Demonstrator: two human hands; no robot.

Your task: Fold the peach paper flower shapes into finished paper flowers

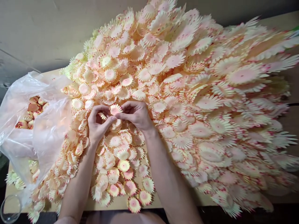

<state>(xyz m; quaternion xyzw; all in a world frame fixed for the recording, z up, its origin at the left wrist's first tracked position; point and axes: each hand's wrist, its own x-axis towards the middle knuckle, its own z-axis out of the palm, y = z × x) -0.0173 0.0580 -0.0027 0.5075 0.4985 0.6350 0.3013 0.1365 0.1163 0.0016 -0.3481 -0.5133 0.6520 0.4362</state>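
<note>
Near the middle of the table, my left hand [99, 121] is closed, with a small fringed petal piece curled inside its fingers. My right hand [136, 115] pinches the edge of a pale fringed flower disc [116, 109] between thumb and fingertips. The thumb tips of both hands meet just under this disc. Below the hands, more cream discs with pink centres [123, 165] lie loosely between my forearms. A large heap of similar flower discs [174, 60] rises behind and to the right of the hands.
At the left, a clear plastic bag [51, 133] holds bundled petal pieces [35, 107]. A transparent round container [11, 208] is at the lower left corner. The wooden table's front edge [93, 203] runs below, and a wall stands behind.
</note>
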